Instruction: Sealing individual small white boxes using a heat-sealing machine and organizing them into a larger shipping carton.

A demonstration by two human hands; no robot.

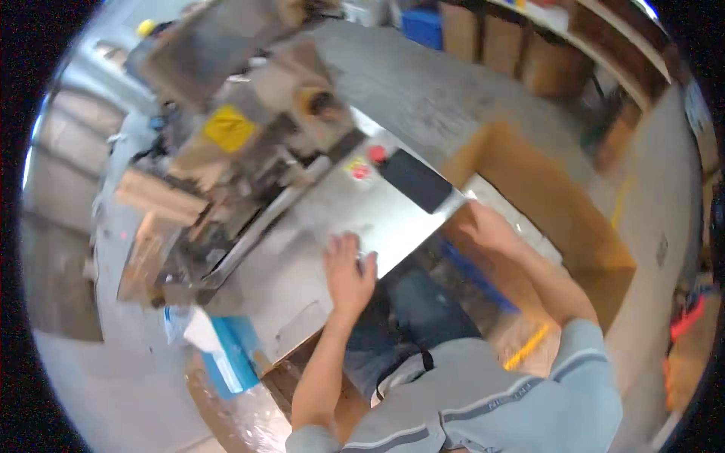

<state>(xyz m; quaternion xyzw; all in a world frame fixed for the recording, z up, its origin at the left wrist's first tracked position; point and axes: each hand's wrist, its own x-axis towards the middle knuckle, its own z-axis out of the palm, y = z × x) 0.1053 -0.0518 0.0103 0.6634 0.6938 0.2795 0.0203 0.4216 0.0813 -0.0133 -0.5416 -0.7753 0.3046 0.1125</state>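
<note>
My left hand [349, 275] lies on the bare metal worktop [302, 249] of a machine, its fingers apart and nothing held. Past the worktop's right corner, my right hand [489, 228] reaches down beside an open cardboard box [555, 204]. Blur and the angle hide its fingers, so a grip on anything does not show. A black flat rectangle [415, 180] lies on the worktop near that corner, with a red round button [377, 154] beside it.
The machine's body [260, 113], with a yellow label [228, 128], rises behind the worktop. A blue carton [230, 355] stands at the lower left by clear plastic wrap [260, 415]. Brown boxes [502, 45] and a blue bin [422, 29] line the far side.
</note>
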